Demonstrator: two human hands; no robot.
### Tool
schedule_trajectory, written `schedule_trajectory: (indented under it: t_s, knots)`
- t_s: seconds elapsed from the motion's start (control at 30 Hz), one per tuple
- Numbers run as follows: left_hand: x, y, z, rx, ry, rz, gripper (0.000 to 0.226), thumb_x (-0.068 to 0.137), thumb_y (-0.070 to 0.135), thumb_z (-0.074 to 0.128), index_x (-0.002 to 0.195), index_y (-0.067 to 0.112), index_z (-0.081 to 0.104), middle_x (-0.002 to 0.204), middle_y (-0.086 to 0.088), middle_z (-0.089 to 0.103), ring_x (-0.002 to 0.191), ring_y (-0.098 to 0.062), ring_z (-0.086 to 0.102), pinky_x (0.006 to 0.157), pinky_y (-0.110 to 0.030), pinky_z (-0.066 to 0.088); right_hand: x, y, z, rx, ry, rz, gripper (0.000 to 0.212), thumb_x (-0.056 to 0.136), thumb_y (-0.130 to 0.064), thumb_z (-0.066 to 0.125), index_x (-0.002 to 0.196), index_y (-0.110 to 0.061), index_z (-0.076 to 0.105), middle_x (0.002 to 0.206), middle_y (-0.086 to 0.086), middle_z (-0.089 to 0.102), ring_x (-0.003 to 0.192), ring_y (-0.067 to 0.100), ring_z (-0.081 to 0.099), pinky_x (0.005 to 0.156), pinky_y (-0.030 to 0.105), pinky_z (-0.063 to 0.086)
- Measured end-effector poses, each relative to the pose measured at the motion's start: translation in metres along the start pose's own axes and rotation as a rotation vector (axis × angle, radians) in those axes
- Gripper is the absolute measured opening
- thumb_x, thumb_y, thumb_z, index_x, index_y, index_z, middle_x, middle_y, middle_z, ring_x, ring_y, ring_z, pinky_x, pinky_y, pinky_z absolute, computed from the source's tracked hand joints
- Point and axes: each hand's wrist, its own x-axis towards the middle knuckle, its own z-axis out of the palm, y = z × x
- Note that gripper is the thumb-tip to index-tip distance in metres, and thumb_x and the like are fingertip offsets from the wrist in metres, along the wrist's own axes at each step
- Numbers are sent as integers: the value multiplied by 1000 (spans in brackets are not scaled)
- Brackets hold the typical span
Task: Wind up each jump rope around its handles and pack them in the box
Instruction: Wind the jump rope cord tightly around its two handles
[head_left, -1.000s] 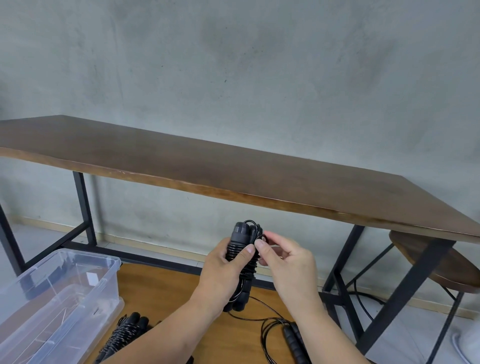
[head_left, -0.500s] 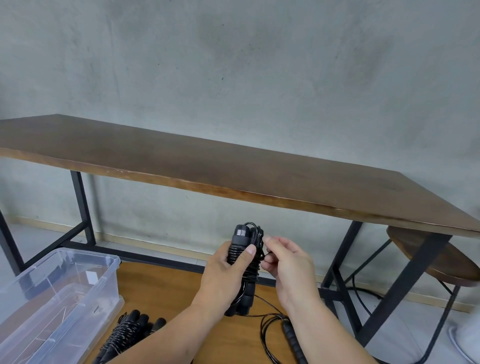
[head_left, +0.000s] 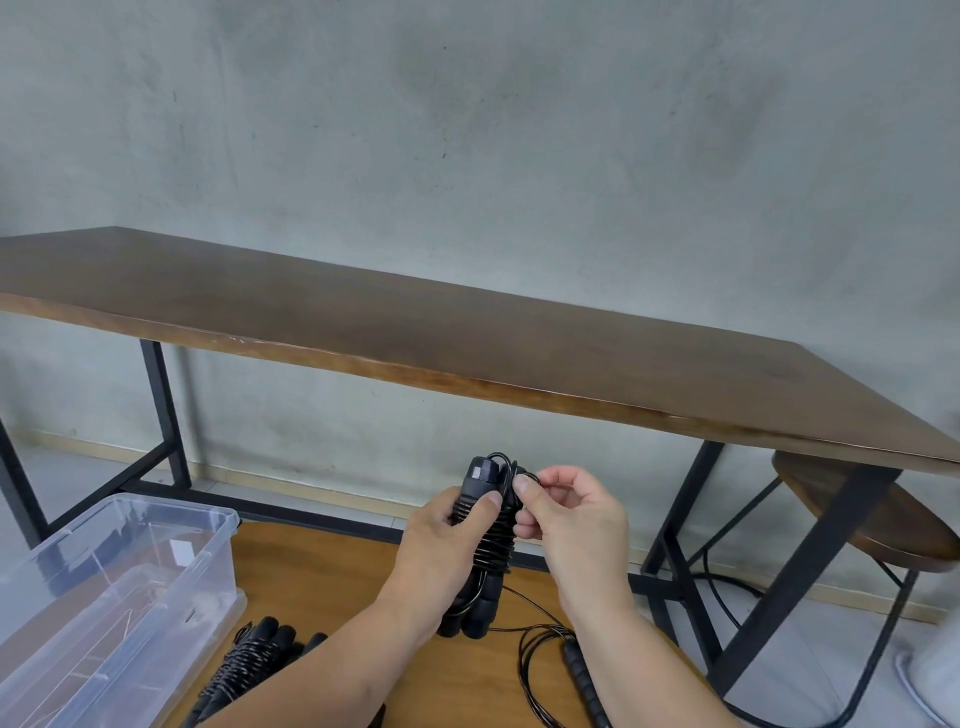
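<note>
Soft, even daylight fills the scene, moderately bright, with no hard glare. The grey wall (head_left: 519, 156) shows mottled, cloudy tones. A dull sheen lies on the dark wooden table (head_left: 467, 338) above the fingers (head_left: 524, 486). Deep shadow sits beneath the tabletop, behind the fingers. The wide lens bends the table's straight edges toward the corners. Detail is slightly soft throughout, with faint smearing at the lower corners.

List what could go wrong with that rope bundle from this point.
The right hand pinches only the thin cord at the top of the held jump rope; if it slips, the wraps may spring loose. A strand also trails down toward the unwound rope on the floor, and the two could tangle.
</note>
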Motion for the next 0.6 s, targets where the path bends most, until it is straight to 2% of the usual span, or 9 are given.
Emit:
schedule_trajectory:
  t_s: [0.17,0.27,0.4,0.47,0.5,0.6]
  knots:
    - [0,2,-1,-1,-47,8,17,92,32,67,95,16,72,89,-17,71,71,-20,67,61,-29,56,-4,6,-2,-73,24,-103,2,86,-17,75,84,-17,74,64,2,71,57,12,68,56,19,55]
    - [0,-3,0,7,-75,31,14,90,32,68,96,20,74,93,-17,71,76,-22,68,66,-30,57,-7,10,-1,-139,47,-165,9,89,-18,71,83,-25,73,63,1,70,59,9,68,55,16,54]
    - [3,-11,0,31,-68,53,8,89,33,71,93,28,74,89,-12,72,84,-31,70,77,-43,58,-7,20,-3,-279,56,-255,19,90,-15,69,84,-33,71,78,-1,72,67,8,69,59,21,58]
    - [5,-11,-1,45,-61,68,9,87,37,73,91,29,74,84,-7,72,79,-26,68,79,-47,57,-8,23,-3,-379,40,-330,13,91,-19,67,97,-25,77,87,-9,69,76,5,68,68,24,59]
    - [6,-11,-2,54,-62,73,13,84,41,74,90,29,73,81,-6,70,76,-23,67,78,-46,56,-9,23,-2,-422,28,-364,16,90,-23,68,102,-20,78,90,-12,67,81,2,66,71,20,57]
    - [8,-13,-3,120,-38,93,14,84,44,73,84,30,71,72,0,66,69,-13,63,68,-34,54,-10,22,0,-462,8,-367,31,85,-36,73,109,-17,76,92,-16,64,89,-7,59,72,10,50]
